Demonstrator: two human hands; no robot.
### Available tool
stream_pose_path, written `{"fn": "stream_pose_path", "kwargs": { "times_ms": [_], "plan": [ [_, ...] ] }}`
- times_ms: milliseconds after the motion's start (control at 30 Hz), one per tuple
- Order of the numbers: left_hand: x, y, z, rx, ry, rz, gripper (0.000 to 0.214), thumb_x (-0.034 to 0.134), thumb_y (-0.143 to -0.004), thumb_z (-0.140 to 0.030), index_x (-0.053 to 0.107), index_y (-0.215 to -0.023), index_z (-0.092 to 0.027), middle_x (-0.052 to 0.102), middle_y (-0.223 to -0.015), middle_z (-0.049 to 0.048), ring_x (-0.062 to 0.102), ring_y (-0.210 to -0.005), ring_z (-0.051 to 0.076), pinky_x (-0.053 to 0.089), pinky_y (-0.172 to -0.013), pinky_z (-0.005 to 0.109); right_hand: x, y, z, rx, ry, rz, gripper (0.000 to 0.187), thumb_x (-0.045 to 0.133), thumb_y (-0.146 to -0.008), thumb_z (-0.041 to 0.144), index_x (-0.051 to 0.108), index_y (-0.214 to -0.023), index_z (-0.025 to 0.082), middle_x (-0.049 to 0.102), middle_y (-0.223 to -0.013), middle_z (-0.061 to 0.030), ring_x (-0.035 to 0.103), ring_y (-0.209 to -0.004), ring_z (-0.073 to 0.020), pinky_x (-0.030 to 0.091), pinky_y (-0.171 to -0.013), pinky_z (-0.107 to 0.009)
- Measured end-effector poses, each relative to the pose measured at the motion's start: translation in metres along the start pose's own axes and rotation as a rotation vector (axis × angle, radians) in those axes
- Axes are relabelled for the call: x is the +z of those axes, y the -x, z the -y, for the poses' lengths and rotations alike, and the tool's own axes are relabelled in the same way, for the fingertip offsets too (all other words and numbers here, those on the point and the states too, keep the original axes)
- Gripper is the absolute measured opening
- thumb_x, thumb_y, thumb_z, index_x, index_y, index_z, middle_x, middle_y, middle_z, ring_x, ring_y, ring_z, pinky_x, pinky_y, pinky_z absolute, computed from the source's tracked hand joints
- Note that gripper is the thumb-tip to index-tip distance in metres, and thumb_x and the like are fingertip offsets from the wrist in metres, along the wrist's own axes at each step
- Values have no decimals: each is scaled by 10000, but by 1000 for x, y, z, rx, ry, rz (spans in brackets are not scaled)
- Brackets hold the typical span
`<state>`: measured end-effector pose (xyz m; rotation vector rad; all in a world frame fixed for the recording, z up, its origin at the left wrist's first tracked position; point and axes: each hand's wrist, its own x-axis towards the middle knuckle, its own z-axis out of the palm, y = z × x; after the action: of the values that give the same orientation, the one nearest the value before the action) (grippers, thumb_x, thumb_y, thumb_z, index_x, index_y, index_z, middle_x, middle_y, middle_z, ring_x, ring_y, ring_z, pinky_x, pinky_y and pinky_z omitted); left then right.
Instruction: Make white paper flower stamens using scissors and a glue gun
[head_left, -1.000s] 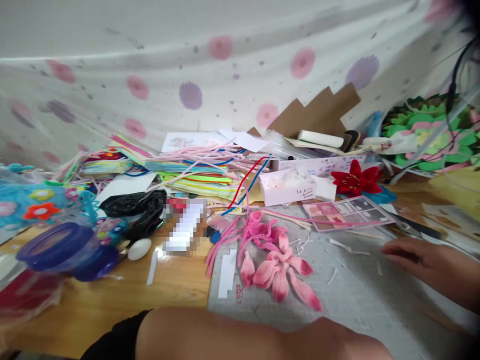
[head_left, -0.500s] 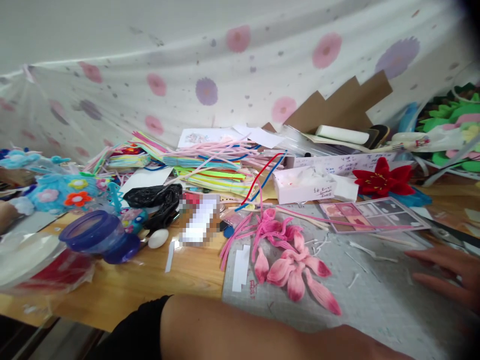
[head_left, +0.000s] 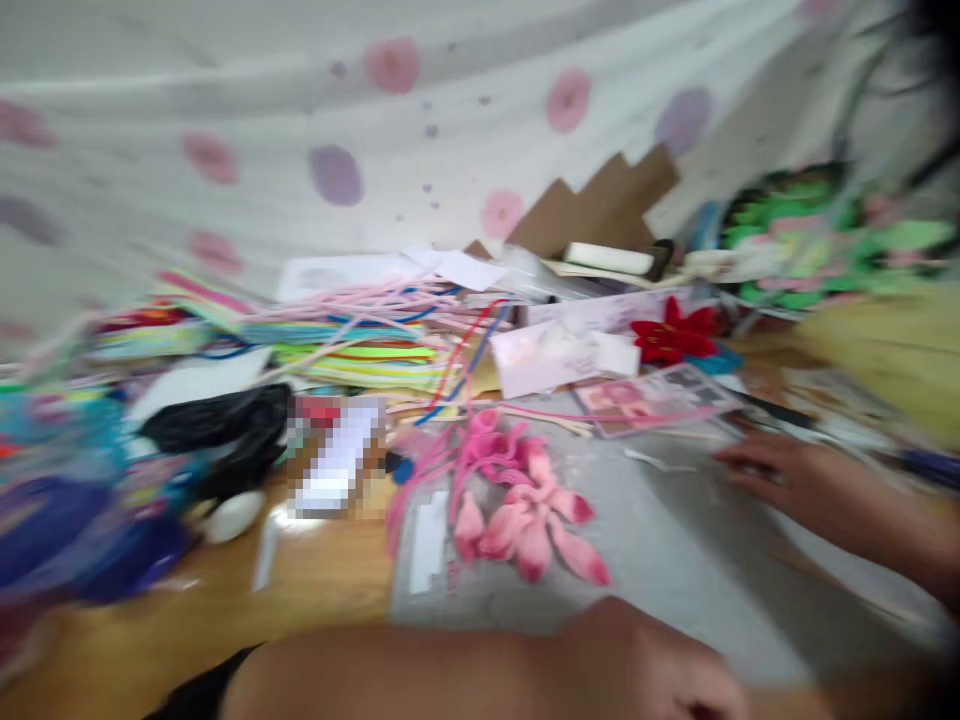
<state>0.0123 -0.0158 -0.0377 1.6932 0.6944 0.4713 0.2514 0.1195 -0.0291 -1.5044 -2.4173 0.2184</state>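
Less splayed than before, right hand [head_left: 776, 470] half-curls (hold unclear; left hand [head_left: 667, 660] unreadable), right of fuzzy, dark-tipped pink flower [head_left: 531, 530] and pale-filled white paper box [head_left: 523, 368].

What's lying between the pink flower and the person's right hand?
In the head view, a thin white scrap lies on the grey mat between the pink flower and the right hand.

One head-camera view from close above the wooden table [head_left: 187, 620], forward and down, patterned cloth [head_left: 465, 140] beyond.
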Motion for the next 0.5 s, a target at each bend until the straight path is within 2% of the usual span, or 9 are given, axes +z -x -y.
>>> {"fn": "stream_pose_path", "kwargs": {
  "times_ms": [33,100,133,233,333,500],
  "plan": [
    [0,1,-3,10,-5,-25,252,411,-609,39,430,-537,-202,499,-538,-50,519,-527,101,384,-542,195,-9,1,3,-65,12,83,225,542,-831,165,751,-896,108,732,-897,-164,681,-775,-214,474,-695,-288],
    [0,0,0,88,-14,-75,244,355,-538,36,432,-522,-195,469,-491,-54,468,-464,81,339,-487,176,-21,0,5,-38,44,116,266,477,-859,147,720,-963,124,718,-965,-130,660,-863,-207,465,-759,-272],
    [-1,-2,4,164,-17,-123,241,338,-513,29,434,-519,-191,456,-459,-61,437,-426,69,316,-461,168,-23,-2,3,-11,62,129,229,521,-828,143,723,-935,142,720,-947,-107,658,-857,-206,465,-761,-263],
    [-3,-8,20,327,-30,-125,244,307,-484,22,438,-507,-182,458,-411,-69,396,-367,49,275,-431,161,-22,-5,-4,25,86,146,216,555,-803,159,715,-947,180,708,-983,-72,642,-904,-208,450,-805,-259],
    [-2,-8,26,359,-92,-148,259,301,-490,31,446,-518,-182,469,-418,-69,406,-364,47,276,-430,161,-18,-4,-5,6,71,161,205,581,-787,185,709,-948,183,700,-977,-71,633,-905,-211,447,-793,-255],
    [-3,-6,17,340,-140,-139,281,298,-494,42,444,-555,-190,492,-427,-72,428,-370,51,308,-435,156,-13,-5,3,-29,22,185,188,659,-748,251,698,-912,169,679,-938,-76,619,-857,-208,441,-751,-256]
  ]
}}
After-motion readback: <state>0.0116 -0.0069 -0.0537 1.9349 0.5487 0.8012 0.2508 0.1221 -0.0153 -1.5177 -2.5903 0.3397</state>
